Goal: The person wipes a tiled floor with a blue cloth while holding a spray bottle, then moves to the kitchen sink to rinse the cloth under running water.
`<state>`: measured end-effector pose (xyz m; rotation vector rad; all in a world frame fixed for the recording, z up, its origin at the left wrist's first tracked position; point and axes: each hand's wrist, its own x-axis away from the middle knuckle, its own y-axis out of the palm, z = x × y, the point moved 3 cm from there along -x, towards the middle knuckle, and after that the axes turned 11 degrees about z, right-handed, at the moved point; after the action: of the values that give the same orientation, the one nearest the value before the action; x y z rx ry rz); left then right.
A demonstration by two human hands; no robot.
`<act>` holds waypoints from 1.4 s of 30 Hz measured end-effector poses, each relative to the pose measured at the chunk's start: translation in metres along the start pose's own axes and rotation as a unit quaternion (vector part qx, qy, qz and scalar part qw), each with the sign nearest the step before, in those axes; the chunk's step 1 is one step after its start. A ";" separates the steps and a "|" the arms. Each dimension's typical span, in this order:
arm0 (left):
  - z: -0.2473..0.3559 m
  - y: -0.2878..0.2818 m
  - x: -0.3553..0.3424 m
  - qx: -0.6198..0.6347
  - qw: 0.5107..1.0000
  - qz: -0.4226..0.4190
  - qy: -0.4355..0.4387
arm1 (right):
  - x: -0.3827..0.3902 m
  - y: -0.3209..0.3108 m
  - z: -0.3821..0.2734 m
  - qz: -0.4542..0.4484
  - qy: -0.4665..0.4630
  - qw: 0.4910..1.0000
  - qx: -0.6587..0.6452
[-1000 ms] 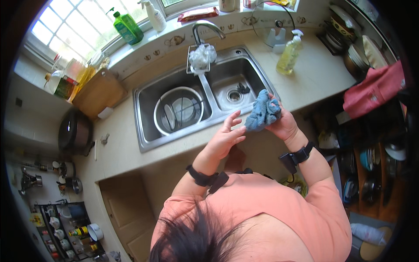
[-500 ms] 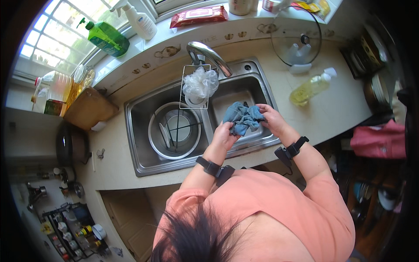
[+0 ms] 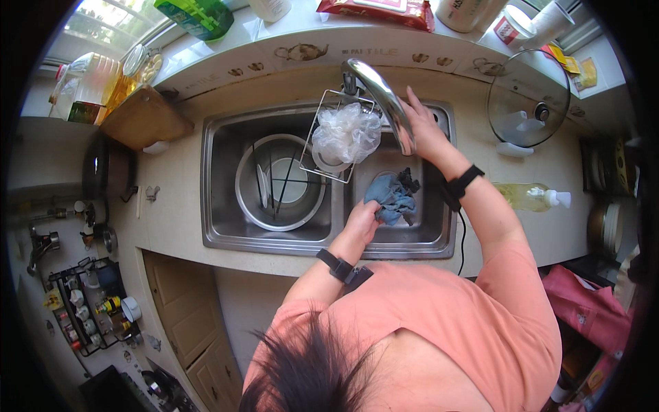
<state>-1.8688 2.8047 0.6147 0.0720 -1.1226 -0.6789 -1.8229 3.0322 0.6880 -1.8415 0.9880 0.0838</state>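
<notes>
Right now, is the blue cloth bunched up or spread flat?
Bunched up: the cloth shows crumpled folds, one side held in the left hand.

Partly blocked at the sink (image 3: 274,242)
The left hand (image 3: 361,225) is partly hidden by the blue cloth (image 3: 390,199); the right hand (image 3: 427,130) is partly covered by the tap (image 3: 377,86), and contact cannot be told. The green bottle (image 3: 199,16) is cut off by the top edge.

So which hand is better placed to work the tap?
Probably the right hand: it is up close beside the tap and looks empty. The left hand is farther from the tap and already holds the blue cloth.
</notes>
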 end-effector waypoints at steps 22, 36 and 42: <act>-0.001 -0.011 0.004 0.137 0.988 -0.034 -0.061 | -0.001 0.009 0.004 -0.073 0.001 0.993 0.088; -0.011 -0.008 0.010 0.109 0.992 -0.014 -0.064 | 0.152 0.016 -0.068 -0.038 0.597 0.694 -0.402; -0.009 -0.015 0.003 0.045 0.996 -0.041 -0.065 | 0.147 0.035 -0.064 -0.019 0.589 0.679 -0.438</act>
<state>-1.8670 2.7885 0.6075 0.1532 -1.2805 -0.7129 -1.7714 2.8894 0.6264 -2.8418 2.0164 -0.9503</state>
